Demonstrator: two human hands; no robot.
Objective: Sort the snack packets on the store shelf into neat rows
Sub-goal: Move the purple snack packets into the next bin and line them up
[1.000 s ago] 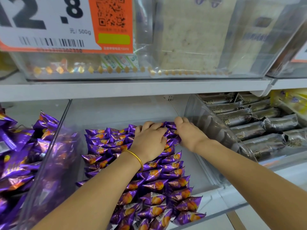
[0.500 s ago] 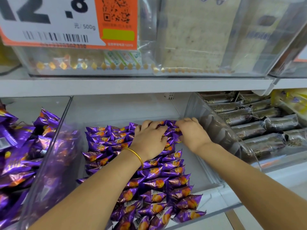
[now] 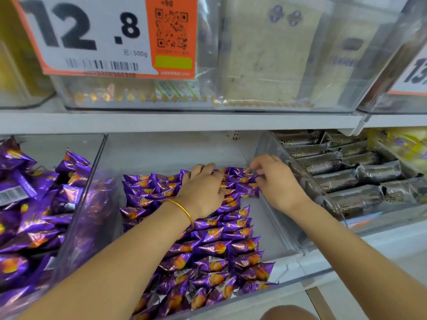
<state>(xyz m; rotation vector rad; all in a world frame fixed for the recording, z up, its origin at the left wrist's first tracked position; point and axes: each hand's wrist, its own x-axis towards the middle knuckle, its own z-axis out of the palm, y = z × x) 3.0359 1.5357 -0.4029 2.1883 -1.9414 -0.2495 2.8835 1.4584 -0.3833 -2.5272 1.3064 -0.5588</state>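
Fingers (image 3: 255,166) of the right hand (image 3: 280,184) were curled, pinching one purple packet (image 3: 246,180) by its crimped end in the back row of the middle bin (image 3: 262,218); the left hand (image 3: 203,190) pressed flat on neighbours. I judged them light, crinkly, slippery — best gripped at seams.

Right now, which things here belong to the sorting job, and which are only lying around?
Job: purple packets in the middle bin; left hand pressing on them; right hand pinching one.
Lying around: dark packets in the right bin; price sign above.
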